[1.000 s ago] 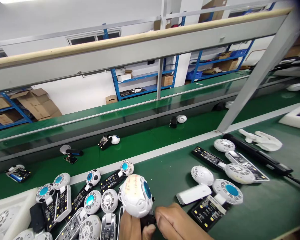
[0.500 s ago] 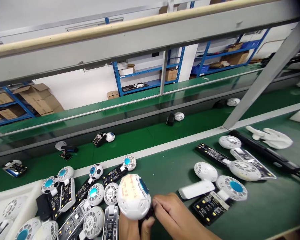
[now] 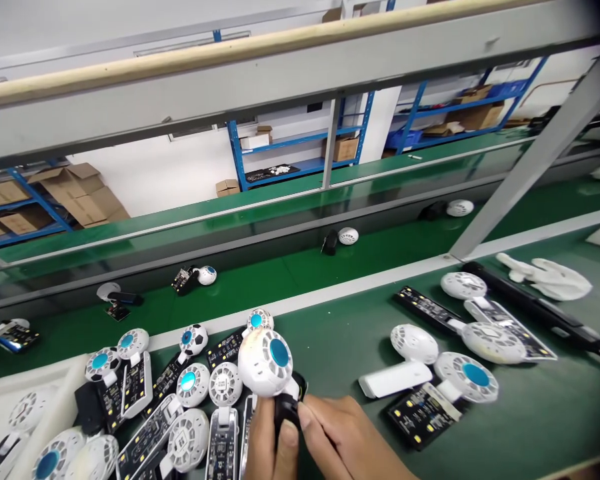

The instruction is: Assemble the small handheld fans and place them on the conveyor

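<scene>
A white ball-shaped unit with a blue disc [image 3: 266, 363] is held up near the bottom centre, faint writing no longer facing the camera. My left hand [image 3: 273, 443] is wrapped round the black part [image 3: 286, 412] below it. The fingers of my right hand [image 3: 337, 430] pinch together at the right side of that black part; what lies between them is too small to make out. Several similar round heads with circuit boards [image 3: 223, 385] lie to the left. To the right rest more units, one with a blue centre [image 3: 467, 377] and a white casing [image 3: 395, 379].
A white tray [image 3: 73, 380] with units stands at the left. Beyond the pale strip, a green conveyor [image 3: 280, 267] carries several units. A black tool [image 3: 535, 303] and a white glove [image 3: 550, 277] lie right. A slanted metal post [image 3: 525, 160] rises there.
The held unit has turned, so its blue disc faces the camera and its black part shows. My right hand stays beside it. Units on the conveyor have shifted left.
</scene>
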A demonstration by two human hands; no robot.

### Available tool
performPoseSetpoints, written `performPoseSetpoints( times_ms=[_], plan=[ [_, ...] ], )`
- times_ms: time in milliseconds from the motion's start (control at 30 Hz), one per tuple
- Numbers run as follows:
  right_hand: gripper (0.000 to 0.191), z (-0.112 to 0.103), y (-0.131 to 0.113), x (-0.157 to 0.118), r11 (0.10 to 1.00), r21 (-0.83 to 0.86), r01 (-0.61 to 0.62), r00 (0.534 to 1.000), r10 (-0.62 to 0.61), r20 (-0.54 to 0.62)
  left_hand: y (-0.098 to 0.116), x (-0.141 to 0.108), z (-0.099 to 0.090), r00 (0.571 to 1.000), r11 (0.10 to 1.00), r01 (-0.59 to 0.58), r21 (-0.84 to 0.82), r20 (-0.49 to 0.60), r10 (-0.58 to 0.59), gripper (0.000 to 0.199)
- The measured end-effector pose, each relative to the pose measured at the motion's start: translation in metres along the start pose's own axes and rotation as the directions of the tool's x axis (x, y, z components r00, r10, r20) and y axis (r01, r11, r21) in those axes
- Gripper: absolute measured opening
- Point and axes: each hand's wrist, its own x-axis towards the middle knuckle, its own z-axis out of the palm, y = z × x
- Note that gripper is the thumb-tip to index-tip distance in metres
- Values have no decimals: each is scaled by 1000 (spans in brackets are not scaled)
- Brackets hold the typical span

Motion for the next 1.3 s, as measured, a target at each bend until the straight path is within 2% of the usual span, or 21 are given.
performPoseSetpoints(
  times_ms=[67,133,200,233,267,333,433,533,633,700,767,833,867,1000,1100,1167,1300],
  plan=[
    [27,5,0,1,994,-101,47,993,-58,-102,9,8,0,982,949,162,-270,135,-129,59],
    [24,11,-1,3,982,-183,53,956,-104,-276,18,17,2,932,816,352,-459,251,-261,60],
    [11,14,-2,5,976,-213,36,874,-133,-467,27,23,6,875,661,484,-574,301,-380,55],
    [2,15,-2,6,976,-217,36,832,-150,-533,31,25,8,863,609,499,-616,291,-412,52],
    [14,16,-2,7,974,-221,51,801,-172,-573,35,27,9,866,588,484,-647,260,-427,48],
    [31,16,-1,7,966,-232,117,769,-236,-594,41,28,11,891,612,421,-669,179,-417,42],
    [37,19,1,6,950,-243,194,739,-305,-601,45,28,12,907,667,386,-637,130,-400,40],
    [40,24,2,6,952,-235,196,709,-304,-636,46,27,12,902,699,386,-603,86,-424,37],
    [35,26,0,7,965,-177,191,683,-261,-683,46,27,11,912,757,348,-554,14,-409,33],
    [29,23,-3,8,976,-128,176,715,-216,-665,46,28,10,926,785,314,-533,-11,-378,29],
    [25,19,-6,8,986,-93,136,789,-165,-593,45,30,8,931,794,308,-524,-5,-364,26],
    [23,15,-7,7,995,-68,73,852,-98,-514,44,33,7,925,792,345,-505,40,-377,25],
    [24,14,-7,6,997,-58,42,867,-65,-493,45,34,6,921,786,368,-496,79,-381,24],
    [23,16,0,3,999,-50,-7,900,-16,-436,49,39,6,884,693,461,-554,223,-410,26],
    [34,22,9,1,998,-50,41,913,-58,-404,51,42,5,811,554,570,-607,306,-499,28],
    [43,26,13,0,997,-72,37,903,-64,-425,51,43,4,769,488,619,-615,352,-533,27],
    [35,30,15,1,998,-64,-20,885,-12,-465,51,44,6,761,372,620,-691,412,-501,29]
  ],
)
